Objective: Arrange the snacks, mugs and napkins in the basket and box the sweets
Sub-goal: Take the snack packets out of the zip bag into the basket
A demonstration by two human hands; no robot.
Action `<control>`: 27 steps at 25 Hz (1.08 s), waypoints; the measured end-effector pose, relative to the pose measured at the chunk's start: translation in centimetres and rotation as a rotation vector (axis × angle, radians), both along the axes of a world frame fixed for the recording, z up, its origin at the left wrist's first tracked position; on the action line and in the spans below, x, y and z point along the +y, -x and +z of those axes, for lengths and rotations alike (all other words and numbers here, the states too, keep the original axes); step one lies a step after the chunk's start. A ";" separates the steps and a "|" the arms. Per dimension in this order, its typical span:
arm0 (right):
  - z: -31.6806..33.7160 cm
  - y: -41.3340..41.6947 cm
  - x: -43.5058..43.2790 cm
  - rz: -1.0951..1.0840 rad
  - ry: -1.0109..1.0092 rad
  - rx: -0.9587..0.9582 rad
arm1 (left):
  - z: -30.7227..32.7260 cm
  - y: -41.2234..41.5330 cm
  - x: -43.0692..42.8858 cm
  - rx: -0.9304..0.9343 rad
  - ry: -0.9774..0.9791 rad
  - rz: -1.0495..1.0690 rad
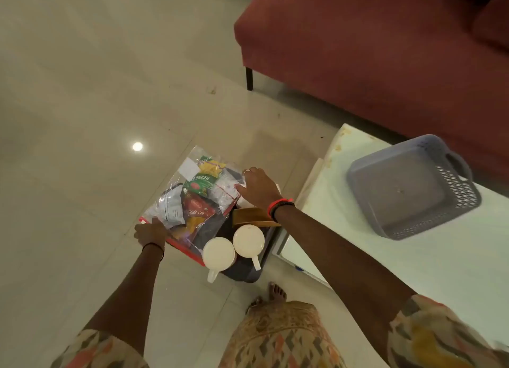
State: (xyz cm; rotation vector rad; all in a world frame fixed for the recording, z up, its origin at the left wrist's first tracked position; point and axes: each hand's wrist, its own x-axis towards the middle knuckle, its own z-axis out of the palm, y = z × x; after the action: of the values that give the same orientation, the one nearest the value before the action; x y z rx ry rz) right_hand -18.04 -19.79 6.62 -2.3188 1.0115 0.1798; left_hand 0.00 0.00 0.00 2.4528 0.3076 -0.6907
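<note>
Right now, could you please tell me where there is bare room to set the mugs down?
The grey basket has a bare bottom, and the white table is bare beside it. The floor tiles left of the snack bag are open too. The dark tray is crowded: two mugs, a wooden holder, the bag's edge.

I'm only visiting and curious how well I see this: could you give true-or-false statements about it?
The grey perforated plastic basket on the white table holds snacks. False: it is empty.
The left hand and right hand both touch the clear plastic bag of snack packets. True.
The two white mugs stand on the red sofa. False: on a dark tray on the floor.
The mugs stand side by side. True.
</note>
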 end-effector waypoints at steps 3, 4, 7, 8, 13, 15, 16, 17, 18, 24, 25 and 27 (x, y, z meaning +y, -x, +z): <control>-1.8 -1.6 0.2 0.025 -0.043 0.016 | -1.7 -0.7 0.1 0.099 0.089 0.100; -2.2 -1.9 0.3 0.038 -0.049 0.014 | -2.1 -0.8 0.3 0.109 0.101 0.117; -3.3 -3.1 0.5 0.066 -0.072 0.026 | -3.2 -1.4 0.8 0.129 0.047 0.166; -3.4 -3.5 0.6 0.076 -0.068 0.015 | -3.4 -1.5 0.8 0.138 0.100 0.216; -4.5 -5.2 1.2 0.115 -0.060 -0.031 | -4.9 -2.2 1.1 0.012 0.160 0.276; -4.1 -5.2 1.4 0.109 -0.074 -0.034 | -3.9 -2.3 1.1 -0.049 0.183 0.203; -3.7 -5.2 1.5 0.102 -0.088 -0.034 | -3.0 -2.4 0.9 -0.057 0.230 0.172; -3.2 -5.2 1.6 0.096 -0.097 -0.037 | -2.0 -2.6 0.7 -0.062 0.284 0.141; -2.4 -5.2 1.8 0.090 -0.109 -0.042 | -0.9 -2.7 0.3 -0.071 0.338 0.114; 3.2 -5.9 2.9 0.075 -0.234 -0.064 | 7.5 -3.4 -3.6 -0.117 0.571 -0.053; 4.0 -6.0 3.2 0.091 -0.243 -0.083 | 8.8 -3.5 -4.2 -0.128 0.605 -0.081; 5.6 -6.2 3.7 0.117 -0.233 -0.115 | 11.5 -3.3 -5.6 -0.160 0.676 -0.110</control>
State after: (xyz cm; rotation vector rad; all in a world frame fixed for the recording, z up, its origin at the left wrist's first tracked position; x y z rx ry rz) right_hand -11.83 -16.08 12.27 -2.1502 0.7563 0.1977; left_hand 3.34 -5.60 11.45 1.8655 -0.1156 -0.5268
